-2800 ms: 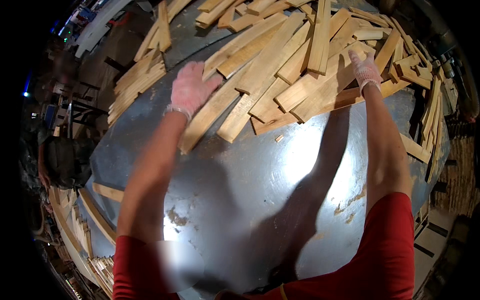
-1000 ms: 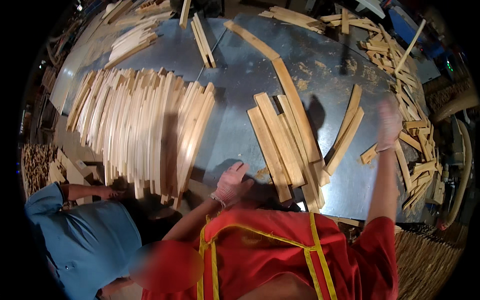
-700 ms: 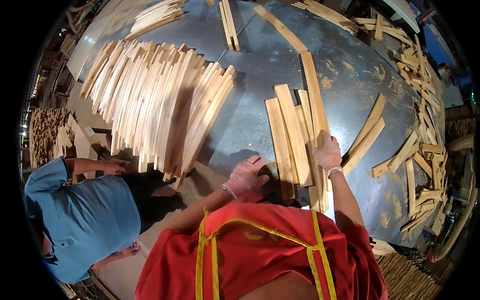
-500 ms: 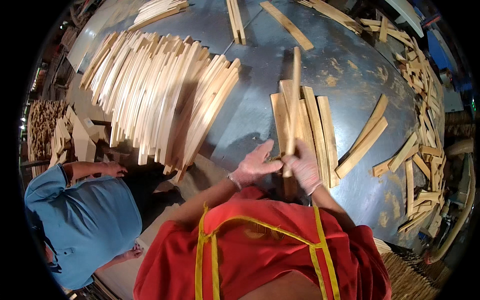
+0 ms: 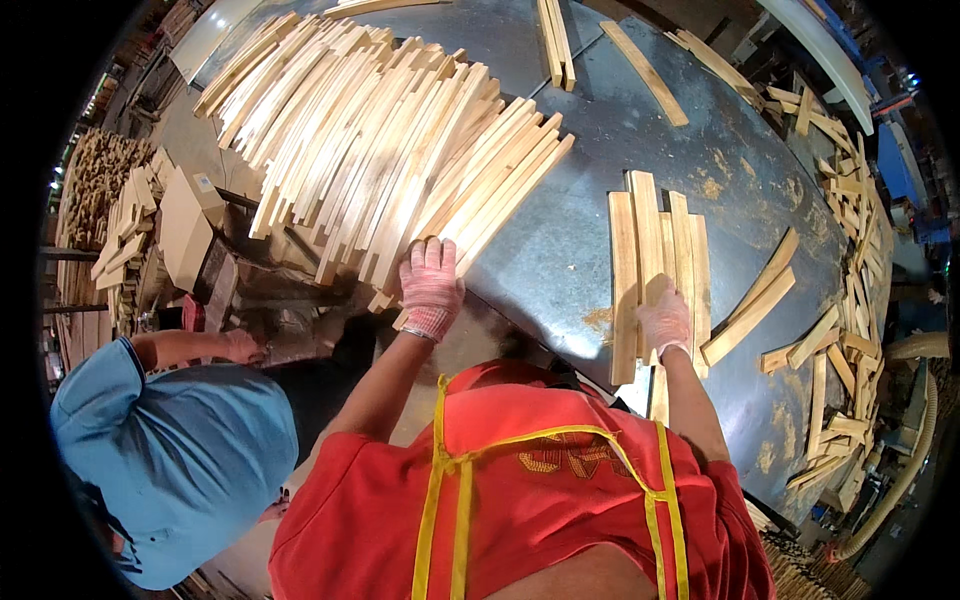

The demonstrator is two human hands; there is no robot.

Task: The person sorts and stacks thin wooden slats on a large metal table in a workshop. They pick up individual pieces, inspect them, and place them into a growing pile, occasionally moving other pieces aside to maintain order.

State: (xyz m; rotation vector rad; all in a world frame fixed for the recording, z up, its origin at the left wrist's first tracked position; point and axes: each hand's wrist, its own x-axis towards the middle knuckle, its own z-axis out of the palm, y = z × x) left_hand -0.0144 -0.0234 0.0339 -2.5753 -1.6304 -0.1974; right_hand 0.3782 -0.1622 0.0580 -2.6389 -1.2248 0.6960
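I'm resting my left hand (image 5: 432,285) at the slat row's (image 5: 400,150) near end, fingers close together; my right hand (image 5: 665,318) is touching the smaller group (image 5: 648,240) on the table (image 5: 590,170). Whether either is gripping, I can't tell. I'm favouring light, even pressure, edges aligned.

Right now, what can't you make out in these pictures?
All in the head view:
- Left hand: its back hides the palm and any grip on the long row of slats.
- Right hand: covers parts of the small group of slats; grip unclear.
- Pair of slats: far ends cut off by the top edge.
- Stacked wood: pieces too small to count.
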